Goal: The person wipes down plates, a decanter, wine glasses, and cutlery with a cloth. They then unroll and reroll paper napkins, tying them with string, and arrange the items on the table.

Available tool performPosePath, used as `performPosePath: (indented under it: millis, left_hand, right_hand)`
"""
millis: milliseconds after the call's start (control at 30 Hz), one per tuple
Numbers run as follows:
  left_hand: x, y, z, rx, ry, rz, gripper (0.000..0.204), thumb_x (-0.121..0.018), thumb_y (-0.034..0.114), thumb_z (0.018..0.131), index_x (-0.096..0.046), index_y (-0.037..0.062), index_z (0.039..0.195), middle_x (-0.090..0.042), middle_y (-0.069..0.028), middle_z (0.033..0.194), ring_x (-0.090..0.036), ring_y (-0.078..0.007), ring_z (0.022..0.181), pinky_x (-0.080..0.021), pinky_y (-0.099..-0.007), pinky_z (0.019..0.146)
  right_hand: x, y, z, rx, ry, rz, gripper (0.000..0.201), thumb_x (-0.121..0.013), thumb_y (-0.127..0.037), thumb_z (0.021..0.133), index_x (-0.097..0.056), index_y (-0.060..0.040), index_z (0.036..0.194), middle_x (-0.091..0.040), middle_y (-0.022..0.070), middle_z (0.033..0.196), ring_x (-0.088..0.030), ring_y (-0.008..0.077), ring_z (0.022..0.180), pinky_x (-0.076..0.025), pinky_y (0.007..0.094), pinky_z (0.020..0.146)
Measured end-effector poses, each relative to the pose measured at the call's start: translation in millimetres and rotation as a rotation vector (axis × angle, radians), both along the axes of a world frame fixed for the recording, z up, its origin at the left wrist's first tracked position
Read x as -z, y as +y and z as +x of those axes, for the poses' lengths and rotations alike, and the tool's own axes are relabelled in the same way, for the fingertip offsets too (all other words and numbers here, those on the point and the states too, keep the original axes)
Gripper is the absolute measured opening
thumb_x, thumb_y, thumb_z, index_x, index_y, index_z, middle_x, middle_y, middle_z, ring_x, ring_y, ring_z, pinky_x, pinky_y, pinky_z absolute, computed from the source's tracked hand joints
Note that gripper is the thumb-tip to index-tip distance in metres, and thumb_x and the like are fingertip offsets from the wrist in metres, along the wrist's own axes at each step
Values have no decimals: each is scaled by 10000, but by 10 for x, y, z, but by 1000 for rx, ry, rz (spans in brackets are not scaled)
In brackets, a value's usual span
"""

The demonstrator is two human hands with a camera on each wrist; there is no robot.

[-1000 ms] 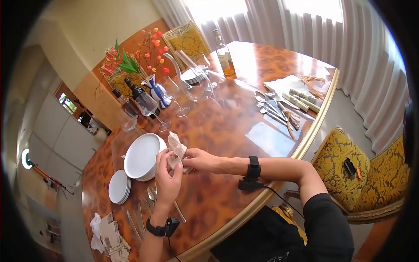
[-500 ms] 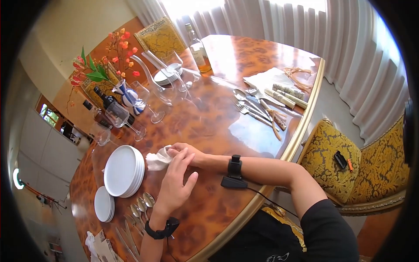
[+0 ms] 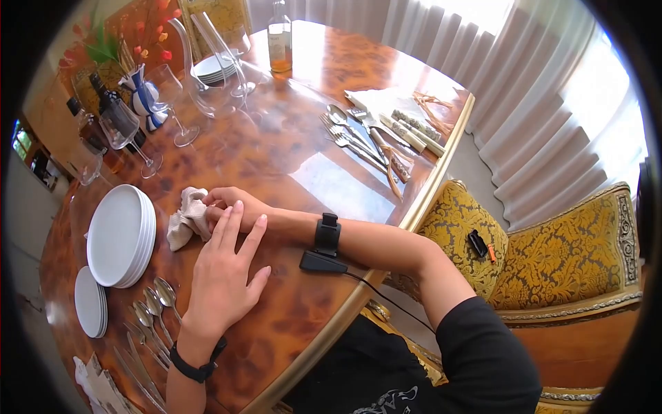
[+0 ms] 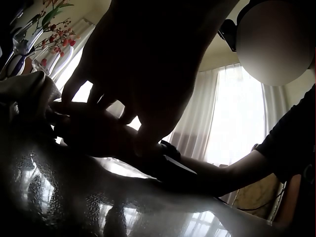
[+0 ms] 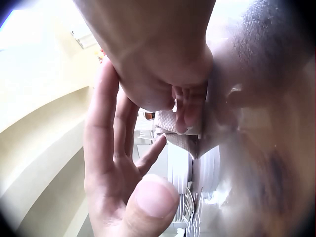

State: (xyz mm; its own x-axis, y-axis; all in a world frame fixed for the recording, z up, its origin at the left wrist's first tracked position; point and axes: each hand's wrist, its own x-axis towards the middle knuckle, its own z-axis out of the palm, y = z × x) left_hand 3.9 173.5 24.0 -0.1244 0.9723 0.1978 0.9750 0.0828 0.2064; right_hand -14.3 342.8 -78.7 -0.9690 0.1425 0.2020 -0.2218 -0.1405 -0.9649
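Though near plates (image 3: pixel 118 234), napkin (image 3: pixel 184 224) apart.

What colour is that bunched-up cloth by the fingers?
The cloth is pale beige; it shows best in the head view.

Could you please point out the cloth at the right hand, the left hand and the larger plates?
Cloth (image 3: pixel 184 221): head view, its crumpled middle.
Left hand (image 3: pixel 222 273): head view, back of the hand.
Larger plates (image 3: pixel 117 234): head view, top plate's face.
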Motion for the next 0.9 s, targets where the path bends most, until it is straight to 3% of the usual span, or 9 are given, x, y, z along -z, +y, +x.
performPosePath:
  millis: [67, 167, 233, 333, 467, 900]
  left_hand:
    - [-34, -27, -4, 6, 9, 2, 735, -734, 190, 766, -445, 105, 1436, -334, -236, 1508, -353, -419, 1370, -358, -447, 1100]
    - [-52, -43, -23, 0, -4, 11, 723, -742, 203, 749, -477, 101, 1414, -359, -244, 1491, -372, -421, 1359, -385, -446, 1081]
    - [-49, -41, -37, -6, -26, 27, 715, -746, 211, 742, -492, 94, 1400, -374, -250, 1480, -384, -421, 1352, -396, -444, 1073]
    - [-47, -80, -29, -12, -53, 34, 706, -752, 222, 731, -513, 78, 1380, -397, -258, 1460, -400, -420, 1343, -410, -439, 1063]
    - [-8, -77, -44, -4, -44, 68, 714, -764, 240, 722, -519, 60, 1368, -416, -270, 1437, -413, -414, 1336, -423, -438, 1052]
    - [5, -106, -37, 5, -41, 80, 701, -767, 242, 723, -528, 53, 1355, -428, -279, 1419, -420, -416, 1329, -430, -440, 1045]
  right_hand:
    - [-78, -24, 53, -2, 2, 19, 205, -545, -150, 982, -572, 47, 1031, -601, 24, 820, -530, 104, 740, -474, 281, 637]
    - [-89, -6, 83, -44, 10, 26, 186, -544, -136, 976, -562, 47, 999, -583, 16, 806, -514, 100, 729, -463, 281, 628]
    - [-109, -29, 85, -52, 35, 104, 185, -541, -108, 956, -563, 62, 1026, -593, 26, 810, -534, 107, 739, -472, 281, 647]
    - [-177, -119, 139, 58, -67, 17, 275, -544, -91, 922, -562, 91, 1128, -627, 72, 815, -578, 137, 742, -495, 304, 669]
    - [-155, -52, 77, 16, -46, 188, 292, -527, -104, 914, -569, 95, 1123, -631, 84, 803, -576, 138, 717, -490, 310, 633]
    - [-188, -85, 132, 44, -83, 187, 315, -568, -174, 952, -566, 64, 1157, -668, 108, 854, -616, 151, 758, -508, 315, 673]
